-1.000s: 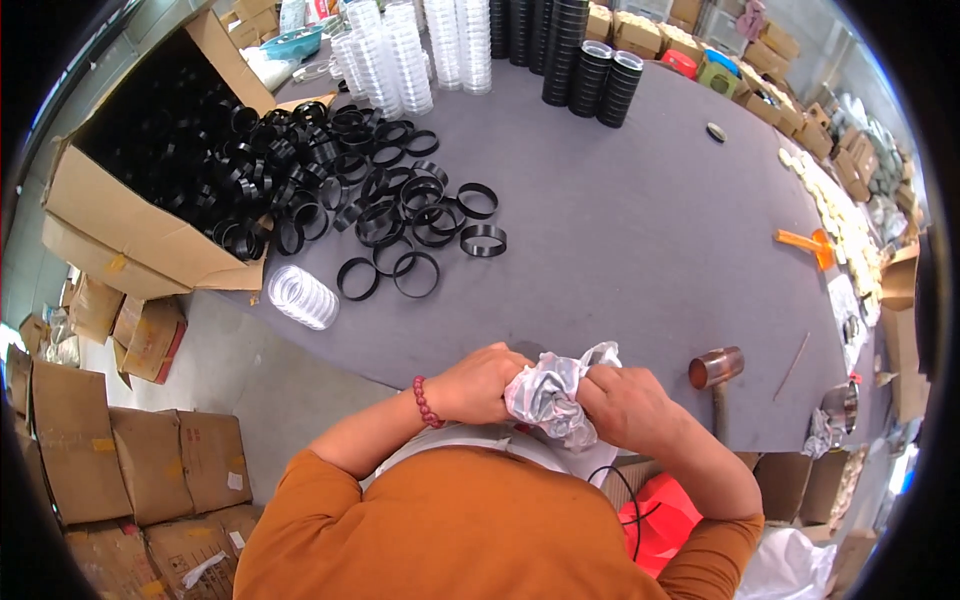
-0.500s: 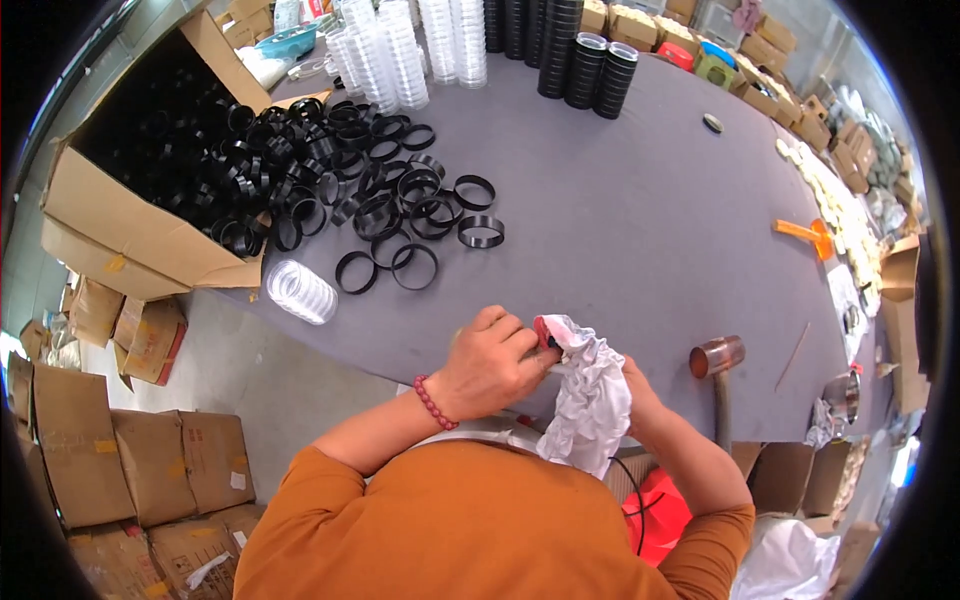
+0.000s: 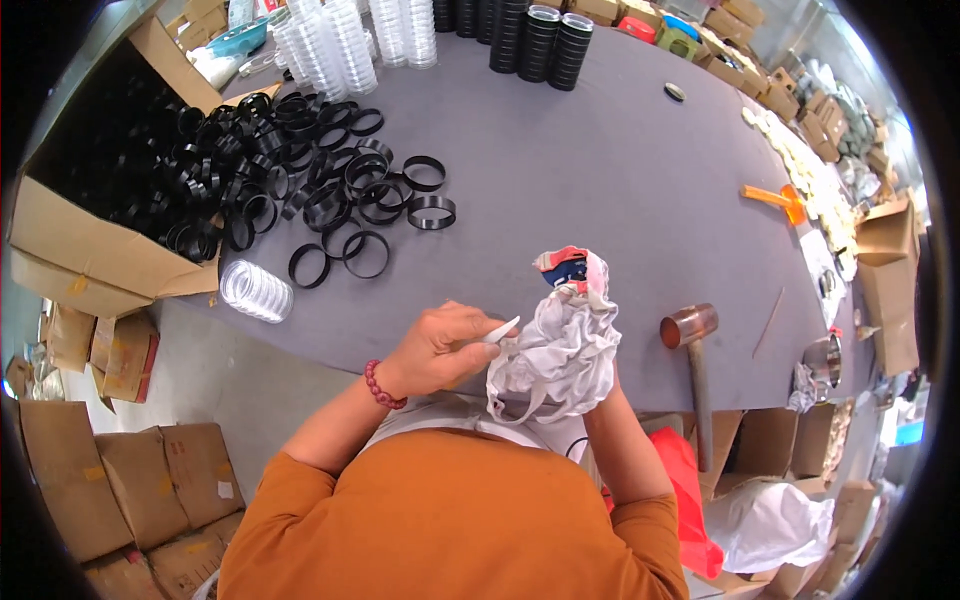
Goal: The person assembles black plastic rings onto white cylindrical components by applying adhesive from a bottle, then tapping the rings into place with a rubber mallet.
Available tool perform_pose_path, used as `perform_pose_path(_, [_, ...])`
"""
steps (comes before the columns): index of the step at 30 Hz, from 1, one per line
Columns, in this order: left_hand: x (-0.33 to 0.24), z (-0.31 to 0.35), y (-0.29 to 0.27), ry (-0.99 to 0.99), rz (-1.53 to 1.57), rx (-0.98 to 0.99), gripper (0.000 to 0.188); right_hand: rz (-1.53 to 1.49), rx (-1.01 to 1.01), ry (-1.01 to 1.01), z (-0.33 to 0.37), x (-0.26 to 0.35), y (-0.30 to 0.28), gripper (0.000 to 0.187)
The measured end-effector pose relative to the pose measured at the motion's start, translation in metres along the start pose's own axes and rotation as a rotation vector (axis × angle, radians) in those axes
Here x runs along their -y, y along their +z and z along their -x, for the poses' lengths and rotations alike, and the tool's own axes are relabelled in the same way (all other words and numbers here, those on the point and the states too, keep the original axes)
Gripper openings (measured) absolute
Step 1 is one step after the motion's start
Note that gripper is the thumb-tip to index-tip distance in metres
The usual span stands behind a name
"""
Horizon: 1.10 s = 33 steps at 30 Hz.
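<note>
A crumpled white cloth, with a red, pink and dark blue patch at its far end, is bunched in front of my body at the table's near edge. My left hand, with a beaded bracelet at its wrist, pinches a pointed white corner at the cloth's left side between thumb and fingers. My right hand is under the cloth's right side and holds it up; its fingers are mostly covered by the folds. To the right lies a mallet with a brownish cylindrical head, its handle reaching past the table edge.
Black rings spill from a cardboard box at left. Clear round containers lie near the front edge. Clear stacks and black stacks stand at the back. An orange tool and a thin stick lie at right.
The cloth's coloured end has come up and away from my left hand, showing the patch. My left hand has shifted left and lower. The whole view has shifted slightly.
</note>
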<state>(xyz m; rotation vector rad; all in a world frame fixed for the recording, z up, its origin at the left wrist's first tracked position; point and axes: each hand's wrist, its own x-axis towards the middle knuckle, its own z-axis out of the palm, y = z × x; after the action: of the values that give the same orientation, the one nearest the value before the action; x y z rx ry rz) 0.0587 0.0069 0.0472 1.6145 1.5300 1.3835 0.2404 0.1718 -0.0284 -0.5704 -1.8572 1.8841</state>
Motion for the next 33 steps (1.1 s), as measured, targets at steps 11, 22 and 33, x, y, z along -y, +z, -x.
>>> perform_pose_path(11, [0.010, 0.005, 0.007, -0.175, 0.460, 0.127, 0.025, -1.068, 0.130, 0.220, 0.000, 0.063, 0.022, 0.031])
perform_pose_path(22, [0.011, 0.007, 0.007, -0.310, 0.730, 0.196, 0.025, -1.011, 0.153, 0.239, 0.006, 0.065, 0.033, 0.019])
perform_pose_path(33, [0.001, -0.002, 0.032, -0.194, 0.012, 0.034, 0.016, -0.491, -0.090, -0.150, 0.012, 0.047, 0.037, 0.019])
